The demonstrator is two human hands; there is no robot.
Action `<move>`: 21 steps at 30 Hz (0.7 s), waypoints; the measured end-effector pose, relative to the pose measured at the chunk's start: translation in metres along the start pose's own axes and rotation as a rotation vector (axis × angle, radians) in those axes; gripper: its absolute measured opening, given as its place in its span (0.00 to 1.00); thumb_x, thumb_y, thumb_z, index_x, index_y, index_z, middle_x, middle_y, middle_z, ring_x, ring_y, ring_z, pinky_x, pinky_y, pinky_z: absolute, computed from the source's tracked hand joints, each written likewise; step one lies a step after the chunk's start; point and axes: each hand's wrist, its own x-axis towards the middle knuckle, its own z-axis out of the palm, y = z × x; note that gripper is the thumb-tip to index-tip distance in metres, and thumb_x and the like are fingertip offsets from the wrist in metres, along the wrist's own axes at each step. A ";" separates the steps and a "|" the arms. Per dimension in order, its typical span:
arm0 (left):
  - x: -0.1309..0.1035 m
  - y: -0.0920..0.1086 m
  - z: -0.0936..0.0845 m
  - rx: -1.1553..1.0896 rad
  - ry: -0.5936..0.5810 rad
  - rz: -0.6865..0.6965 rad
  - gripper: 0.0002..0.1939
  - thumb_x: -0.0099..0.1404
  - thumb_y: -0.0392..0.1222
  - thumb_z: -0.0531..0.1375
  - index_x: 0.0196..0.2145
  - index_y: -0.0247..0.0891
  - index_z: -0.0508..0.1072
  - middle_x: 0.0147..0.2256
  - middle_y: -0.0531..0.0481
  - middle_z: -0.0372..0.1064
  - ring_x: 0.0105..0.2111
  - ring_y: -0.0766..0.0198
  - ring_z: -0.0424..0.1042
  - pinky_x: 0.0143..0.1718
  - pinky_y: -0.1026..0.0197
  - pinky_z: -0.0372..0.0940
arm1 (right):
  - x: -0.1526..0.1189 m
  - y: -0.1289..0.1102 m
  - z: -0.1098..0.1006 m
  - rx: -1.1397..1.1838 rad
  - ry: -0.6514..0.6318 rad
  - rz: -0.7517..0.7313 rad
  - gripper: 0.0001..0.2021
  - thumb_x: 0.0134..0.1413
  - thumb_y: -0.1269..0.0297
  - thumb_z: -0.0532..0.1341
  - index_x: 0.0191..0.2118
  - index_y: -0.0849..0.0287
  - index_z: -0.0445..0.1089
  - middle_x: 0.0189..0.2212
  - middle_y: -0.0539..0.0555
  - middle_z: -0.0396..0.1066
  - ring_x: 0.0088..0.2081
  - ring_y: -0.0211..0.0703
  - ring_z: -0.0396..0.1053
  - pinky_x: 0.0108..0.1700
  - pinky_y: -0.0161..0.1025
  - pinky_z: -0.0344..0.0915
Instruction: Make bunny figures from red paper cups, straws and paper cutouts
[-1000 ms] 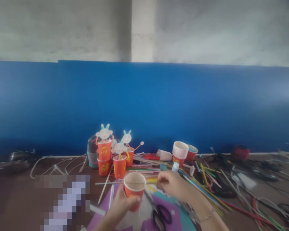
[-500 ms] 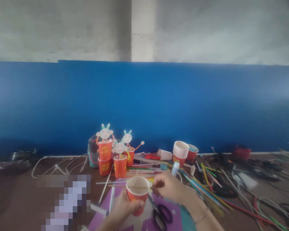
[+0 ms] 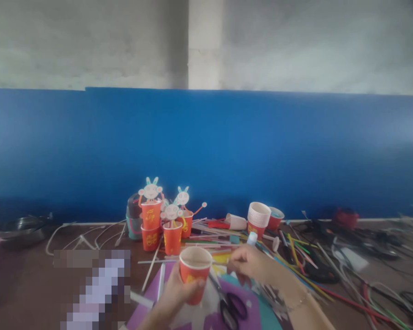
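My left hand [image 3: 179,288] is wrapped round a red paper cup [image 3: 194,275] with a white rim, held upright above the work mat. To the right of the cup, my right hand [image 3: 244,266] pinches the end of a thin yellowish-brown stick [image 3: 221,263], which runs toward the cup's side; whether it is a stick or a pipe cleaner is too blurred to tell. Black-handled scissors [image 3: 231,309] lie below, between the hands. Under them is a purple sheet [image 3: 251,300] with pale pieces on it.
Red cups with paper rabbit figures [image 3: 172,236] stand at the back left. A stack of paper cups [image 3: 259,217] and a glue stick [image 3: 252,238] are at right. Coloured sticks [image 3: 303,282] and cables [image 3: 358,275] spread rightward; a metal bowl [image 3: 24,227] sits far left.
My right hand has moved right, drawing the thin stick with it; its left end no longer sticks out past the cup. My left hand and the cup have barely shifted.
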 end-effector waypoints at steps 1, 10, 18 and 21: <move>0.000 -0.001 0.000 -0.002 0.037 -0.004 0.34 0.38 0.53 0.73 0.42 0.34 0.75 0.33 0.43 0.75 0.34 0.53 0.72 0.36 0.58 0.66 | 0.000 0.000 -0.002 -0.011 0.022 0.001 0.13 0.51 0.58 0.60 0.26 0.63 0.74 0.15 0.49 0.68 0.15 0.32 0.60 0.20 0.29 0.57; -0.003 -0.004 0.001 -0.008 -0.043 -0.034 0.31 0.41 0.52 0.73 0.42 0.34 0.75 0.31 0.46 0.73 0.30 0.59 0.69 0.32 0.61 0.64 | 0.001 0.004 0.001 0.054 -0.057 0.007 0.16 0.53 0.55 0.60 0.28 0.63 0.75 0.14 0.48 0.66 0.14 0.30 0.59 0.18 0.27 0.55; -0.002 0.011 0.004 -0.045 -0.069 -0.045 0.36 0.42 0.55 0.72 0.47 0.34 0.73 0.33 0.45 0.72 0.31 0.60 0.67 0.33 0.61 0.63 | -0.017 0.020 -0.038 0.035 -0.042 0.033 0.17 0.50 0.52 0.63 0.28 0.64 0.77 0.11 0.46 0.61 0.13 0.28 0.54 0.15 0.26 0.49; -0.001 0.012 0.007 -0.102 0.034 -0.012 0.37 0.40 0.54 0.73 0.47 0.33 0.73 0.30 0.46 0.73 0.30 0.61 0.67 0.32 0.62 0.62 | -0.014 0.022 -0.038 0.100 0.076 0.050 0.12 0.43 0.58 0.67 0.26 0.64 0.76 0.16 0.50 0.69 0.17 0.32 0.64 0.20 0.28 0.59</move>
